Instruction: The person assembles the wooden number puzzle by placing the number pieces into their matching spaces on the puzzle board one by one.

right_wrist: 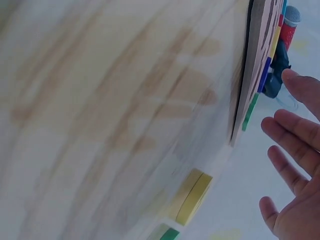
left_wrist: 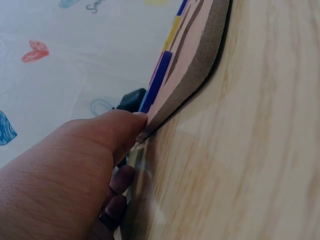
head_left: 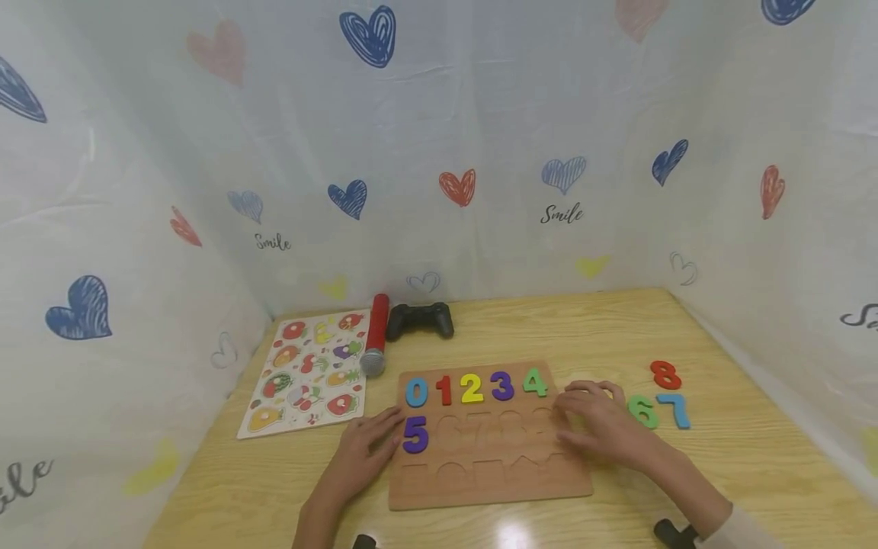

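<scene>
A wooden number board point(head_left: 494, 488) lies on the table with blue 0, red 1, yellow 2, purple 3 and green 4 across its top row. A purple 5 point(head_left: 415, 435) sits at the left of the second row, beside bare cut-outs. My left hand point(head_left: 360, 454) rests at the board's left edge, its thumb point(left_wrist: 122, 125) touching the side by the 5. Over the board's right edge reaches my right hand point(head_left: 600, 423), fingers spread and holding nothing in the right wrist view. A yellow piece point(right_wrist: 194, 199) lies on the table near it, hidden in the head view.
Right of the board lie a green 6 point(head_left: 642, 412), a blue 7 point(head_left: 675, 410) and a red 8 point(head_left: 665, 374). Back left are a fruit picture board point(head_left: 274, 400), a red microphone point(head_left: 377, 328) and a black game controller point(head_left: 420, 320). A patterned curtain point(head_left: 507, 252) encloses the table.
</scene>
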`<state>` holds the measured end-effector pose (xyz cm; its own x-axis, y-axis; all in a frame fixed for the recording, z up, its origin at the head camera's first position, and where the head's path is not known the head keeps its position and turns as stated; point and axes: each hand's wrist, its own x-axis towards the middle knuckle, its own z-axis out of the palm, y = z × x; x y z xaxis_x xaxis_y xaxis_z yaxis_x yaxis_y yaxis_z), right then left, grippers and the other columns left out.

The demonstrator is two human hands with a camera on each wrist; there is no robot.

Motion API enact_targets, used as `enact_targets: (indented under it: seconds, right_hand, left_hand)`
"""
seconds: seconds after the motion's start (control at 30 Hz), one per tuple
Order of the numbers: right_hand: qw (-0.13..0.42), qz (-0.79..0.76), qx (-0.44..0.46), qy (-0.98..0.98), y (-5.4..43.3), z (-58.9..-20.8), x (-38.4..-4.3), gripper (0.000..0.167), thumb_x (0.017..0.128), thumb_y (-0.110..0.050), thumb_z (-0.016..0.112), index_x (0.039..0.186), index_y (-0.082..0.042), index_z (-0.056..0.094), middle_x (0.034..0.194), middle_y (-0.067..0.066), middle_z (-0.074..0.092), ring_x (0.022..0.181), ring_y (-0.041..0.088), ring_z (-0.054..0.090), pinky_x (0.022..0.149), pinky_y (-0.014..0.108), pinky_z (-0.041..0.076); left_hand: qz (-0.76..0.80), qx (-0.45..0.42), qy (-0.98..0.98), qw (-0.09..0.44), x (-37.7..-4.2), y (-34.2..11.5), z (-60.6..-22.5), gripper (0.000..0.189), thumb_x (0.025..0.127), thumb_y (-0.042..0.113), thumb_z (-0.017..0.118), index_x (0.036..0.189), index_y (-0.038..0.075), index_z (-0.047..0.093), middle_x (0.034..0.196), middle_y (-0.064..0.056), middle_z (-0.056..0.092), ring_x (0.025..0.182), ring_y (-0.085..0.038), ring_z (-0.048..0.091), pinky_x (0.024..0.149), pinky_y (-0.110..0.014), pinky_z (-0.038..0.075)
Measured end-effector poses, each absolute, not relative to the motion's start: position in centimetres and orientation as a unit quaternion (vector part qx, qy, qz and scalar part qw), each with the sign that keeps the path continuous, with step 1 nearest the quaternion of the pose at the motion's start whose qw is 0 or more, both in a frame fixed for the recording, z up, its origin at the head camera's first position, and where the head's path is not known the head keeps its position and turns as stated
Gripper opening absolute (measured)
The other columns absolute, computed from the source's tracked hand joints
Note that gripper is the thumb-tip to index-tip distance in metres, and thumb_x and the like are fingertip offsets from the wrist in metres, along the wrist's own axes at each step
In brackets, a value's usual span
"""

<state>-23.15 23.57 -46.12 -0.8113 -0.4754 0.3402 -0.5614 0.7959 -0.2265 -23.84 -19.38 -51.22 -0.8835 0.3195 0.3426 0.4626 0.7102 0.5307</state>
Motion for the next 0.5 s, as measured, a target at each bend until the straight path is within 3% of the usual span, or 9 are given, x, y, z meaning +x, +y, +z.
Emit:
enact_targets:
  seconds: [0.5]
  right_hand:
    - [0.134,0.166,0.263,-0.941,26.2,-46.4,-23.0,0.034,0.081,-0.028,0.085,0.109,-0.015,0.073,0.113,-0.001,0.069,0.119,0.033,0.052,0.093,0.066,0.026]
  left_hand:
    - [-0.313,-0.208,-0.92,0.11,-23.8,-19.3,-51.1,0.039,0.096,0.023,0.069,0.134,0.015,0.066,0.144,0.003,0.056,0.11,-0.015,0.049,0.092,-0.043,0.042]
